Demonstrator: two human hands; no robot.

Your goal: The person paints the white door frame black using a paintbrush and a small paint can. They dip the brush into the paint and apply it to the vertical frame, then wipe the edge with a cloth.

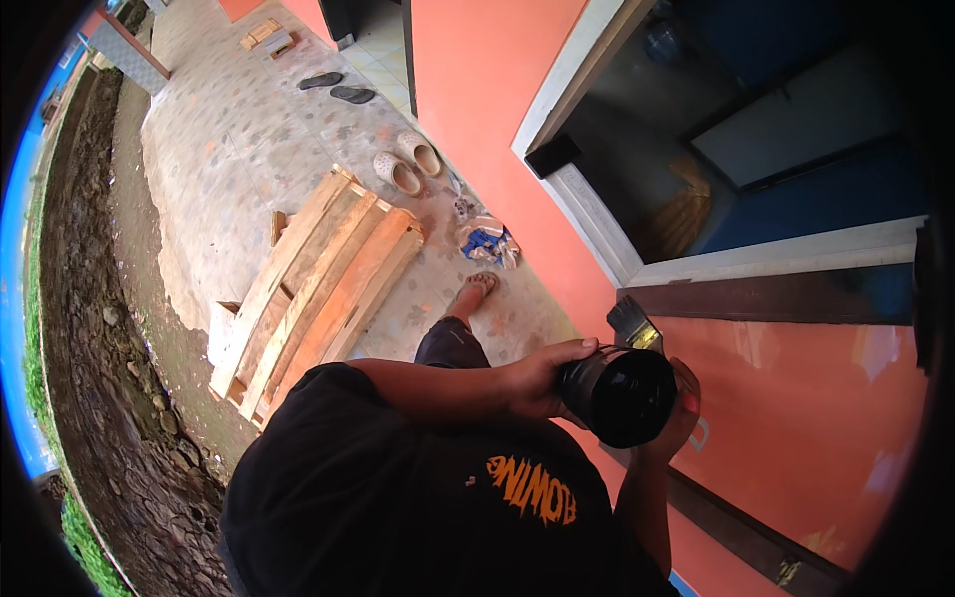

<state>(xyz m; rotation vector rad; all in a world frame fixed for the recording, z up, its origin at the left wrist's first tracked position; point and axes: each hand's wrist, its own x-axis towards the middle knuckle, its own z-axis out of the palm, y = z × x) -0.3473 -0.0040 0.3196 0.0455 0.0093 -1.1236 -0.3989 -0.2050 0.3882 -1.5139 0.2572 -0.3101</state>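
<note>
A black cylindrical container [619, 396] is held in front of my chest, its round dark end facing up toward me. My left hand [542, 380] wraps round its left side, the thumb along the upper edge. My right hand [683, 410] is closed at the container's right side, with a small red patch on a finger. Just beyond the container a paintbrush [637, 326] shows dark bristles and a yellowish ferrule. Its handle runs behind the container toward my right hand, and the grip on it is hidden. Close by is a dark brown window ledge [756, 303].
An orange wall [487, 80] and a pale-framed window [597, 224] are on the right. A wooden pallet-like stack [318, 289] lies at the left. Clogs [398, 173], a crumpled cloth [489, 242] and dark sandals [352, 95] are on the tiled floor. A stony ditch [109, 318] runs along the far left.
</note>
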